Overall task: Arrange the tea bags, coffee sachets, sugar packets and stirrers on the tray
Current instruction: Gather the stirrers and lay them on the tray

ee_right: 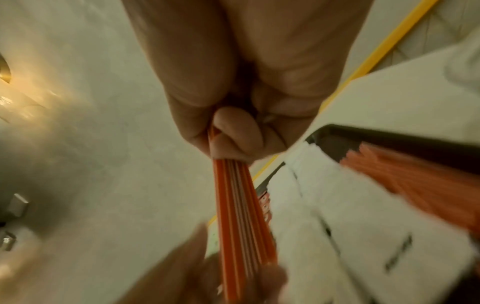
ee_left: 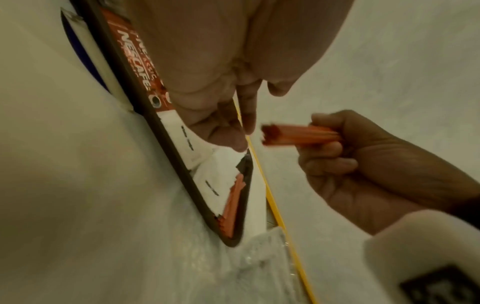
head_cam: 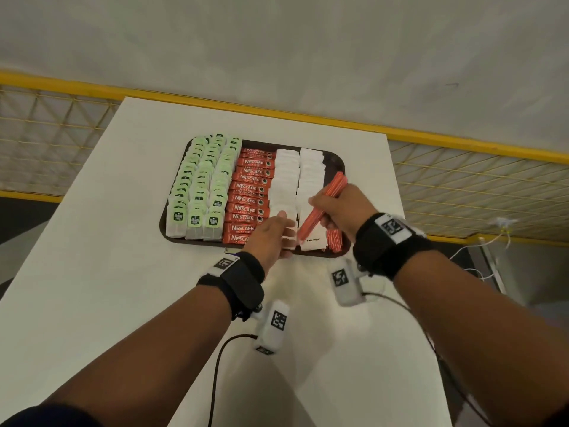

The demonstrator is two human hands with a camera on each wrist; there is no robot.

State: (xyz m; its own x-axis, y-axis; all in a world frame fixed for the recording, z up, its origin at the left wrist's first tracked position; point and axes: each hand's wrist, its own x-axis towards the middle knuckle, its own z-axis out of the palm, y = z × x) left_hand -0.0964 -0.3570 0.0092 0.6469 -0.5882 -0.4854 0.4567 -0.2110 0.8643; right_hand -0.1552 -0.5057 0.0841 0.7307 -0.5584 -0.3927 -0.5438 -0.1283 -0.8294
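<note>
Stirrers (head_cam: 323,208) in right hand (head_cam: 341,208); grip blurred.

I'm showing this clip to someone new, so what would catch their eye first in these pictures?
Probably the dark rectangular tray on the white table, packed in neat columns: green-tagged tea bags leftmost, red Nescafe coffee sachets beside them, then white sugar packets. Next, the right hand gripping a bundle of orange stirrers above the tray's right side, while the left hand reaches toward its near end.
</note>
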